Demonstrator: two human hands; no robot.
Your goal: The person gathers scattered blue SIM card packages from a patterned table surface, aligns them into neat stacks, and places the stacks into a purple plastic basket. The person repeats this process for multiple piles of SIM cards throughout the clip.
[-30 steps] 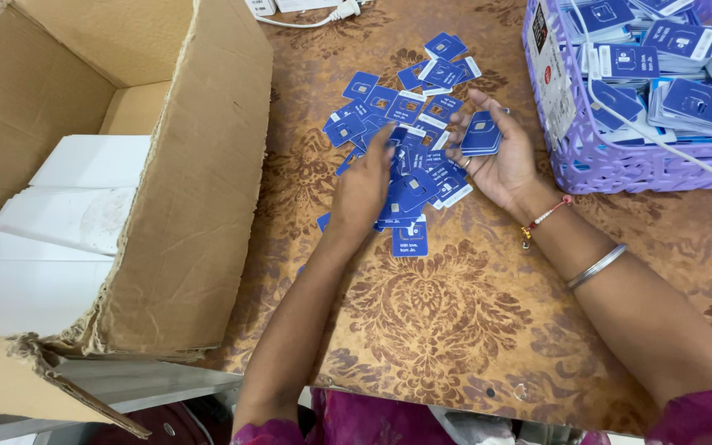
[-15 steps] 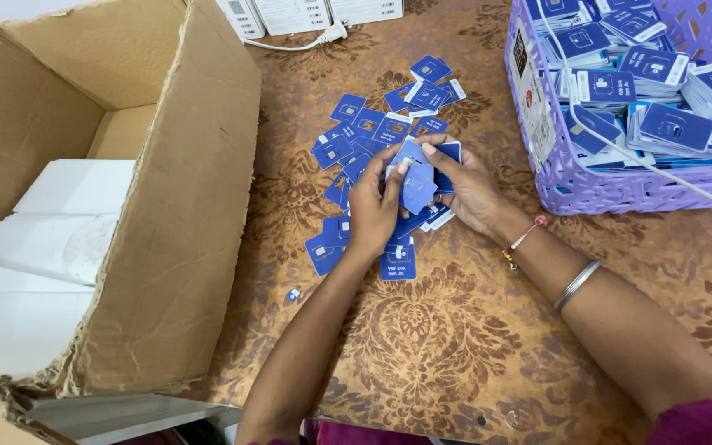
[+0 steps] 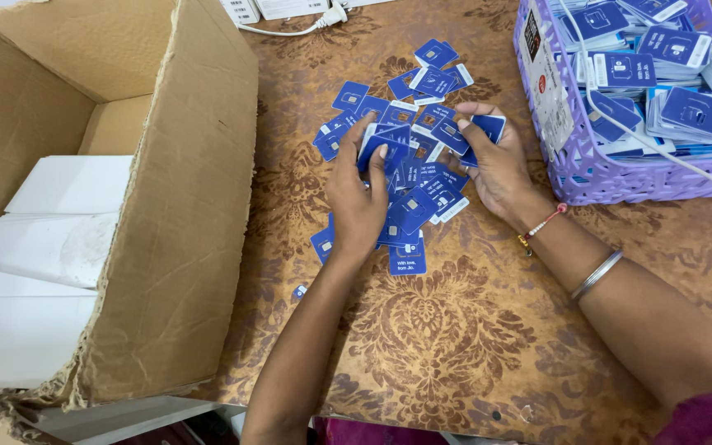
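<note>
A loose heap of small blue cards [image 3: 422, 177] lies on the brown patterned tabletop [image 3: 455, 338]. My left hand [image 3: 358, 198] rests at the heap's left side and pinches a small stack of blue cards [image 3: 379, 147] between thumb and fingers. My right hand [image 3: 496, 165] is on the heap's right side, its fingers closed on a blue card [image 3: 481, 130] at the top. Both wrists lie over the table, and the right one wears a thread band and a metal bangle [image 3: 597, 274].
An open cardboard box [image 3: 166, 206] with white packets [image 3: 59, 239] inside stands at the left. A purple plastic basket [image 3: 587, 165] full of bundled blue cards sits at the top right, with a white cable [image 3: 644, 140] across it. White plugs [image 3: 290, 10] lie at the far edge.
The hands came together over the heap, then drew slightly apart, each with cards in it. The view has shifted a little, so the box now fills more of the left.
</note>
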